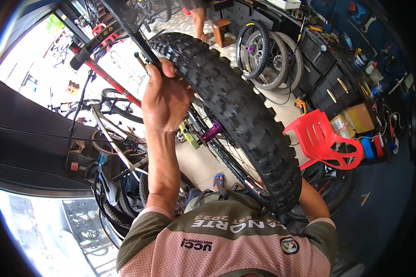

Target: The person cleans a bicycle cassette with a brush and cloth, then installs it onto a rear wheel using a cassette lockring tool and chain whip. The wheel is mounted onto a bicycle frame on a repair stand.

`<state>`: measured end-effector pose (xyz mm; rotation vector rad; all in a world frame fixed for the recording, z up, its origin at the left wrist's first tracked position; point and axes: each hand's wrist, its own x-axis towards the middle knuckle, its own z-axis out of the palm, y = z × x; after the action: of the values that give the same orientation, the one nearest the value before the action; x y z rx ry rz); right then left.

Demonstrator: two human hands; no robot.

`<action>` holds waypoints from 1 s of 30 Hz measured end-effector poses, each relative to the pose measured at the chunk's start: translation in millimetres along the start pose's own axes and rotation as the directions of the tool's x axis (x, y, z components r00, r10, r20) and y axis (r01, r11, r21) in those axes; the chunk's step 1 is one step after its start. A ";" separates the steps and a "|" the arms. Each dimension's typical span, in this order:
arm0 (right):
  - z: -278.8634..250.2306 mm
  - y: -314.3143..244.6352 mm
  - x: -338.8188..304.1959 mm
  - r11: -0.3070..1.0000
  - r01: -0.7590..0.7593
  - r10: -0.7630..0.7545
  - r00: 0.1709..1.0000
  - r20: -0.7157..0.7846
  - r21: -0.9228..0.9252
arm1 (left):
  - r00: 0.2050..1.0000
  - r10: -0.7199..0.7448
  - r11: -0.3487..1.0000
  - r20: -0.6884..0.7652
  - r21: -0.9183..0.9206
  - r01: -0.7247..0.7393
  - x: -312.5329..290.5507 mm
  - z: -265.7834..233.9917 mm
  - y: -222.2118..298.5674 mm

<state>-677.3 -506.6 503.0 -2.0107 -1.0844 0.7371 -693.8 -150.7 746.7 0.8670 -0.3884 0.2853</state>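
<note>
A bicycle wheel [240, 111] with a thick, knobby black tyre stands upright and slanted in front of my chest. Its hub [211, 132] is purple, with thin spokes around it. My left hand [166, 97] is closed at the wheel's upper left side, its fingers curled against the tyre and partly hidden by it. Beside that hand's thumb runs a dark tube [141, 44]. On the lower right, my right forearm [313, 202] reaches behind the tyre, which hides most of my right hand. A yellow-green part [189, 137] shows just left of the hub.
A red plastic chair [316, 138] stands at the right. Loose wheels [259, 55] lean against dark drawers [326, 74] at the back. Several bicycles crowd the left, near a red frame [111, 81]. Another person's leg [199, 23] shows at the top, by a wooden stool [222, 33].
</note>
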 end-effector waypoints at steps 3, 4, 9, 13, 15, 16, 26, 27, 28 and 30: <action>-9.2 14.1 -7.5 1.000 0.025 -0.025 1.000 0.005 -0.008 | 0.988 0.079 0.995 -0.129 0.063 -0.071 3.9 5.4 -1.7; -12.0 16.3 -9.5 1.000 0.016 -0.016 1.000 -0.021 -0.015 | 0.982 0.114 0.985 -0.151 0.148 -0.092 8.5 25.4 -3.2; -66.8 -51.3 20.4 0.989 0.123 -0.091 0.944 -0.317 0.083 | 0.994 0.072 0.990 -0.080 0.130 -0.061 -4.1 7.9 22.2; -111.2 -115.0 49.8 0.659 0.429 -0.256 0.900 -0.352 0.618 | 0.999 0.026 0.999 0.047 0.040 -0.027 -1.6 30.3 2.0; -102.6 -130.2 68.2 0.375 0.469 -0.437 0.850 -0.293 0.800 | 0.994 -0.011 1.000 0.112 0.018 0.009 -7.9 28.5 8.4; -98.4 -137.4 76.9 0.232 0.429 -0.519 0.814 -0.262 0.873 | 0.996 0.002 0.999 0.093 0.045 -0.006 -10.2 31.0 9.7; -67.3 -205.7 57.7 0.066 0.399 -0.475 0.818 -0.323 0.914 | 0.998 0.032 0.981 -0.055 0.194 -0.021 -82.5 23.1 26.5; -70.8 -196.9 56.5 0.049 0.382 -0.521 0.798 -0.303 0.923 | 0.990 0.076 0.950 -0.123 0.309 -0.035 -104.4 10.3 31.4; -73.1 -192.6 56.9 0.030 0.355 -0.572 0.773 -0.275 0.934 | 0.965 0.099 0.925 -0.241 0.380 0.000 -132.8 -8.2 35.6; -84.1 -179.5 45.4 -0.002 0.314 -0.632 0.735 -0.244 0.949 | 0.939 0.054 0.920 -0.340 0.382 0.085 -182.7 -45.2 28.7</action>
<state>-673.1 -425.8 689.6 -0.2976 -0.9234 0.9442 -858.7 -113.2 659.1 1.1895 0.0094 0.5034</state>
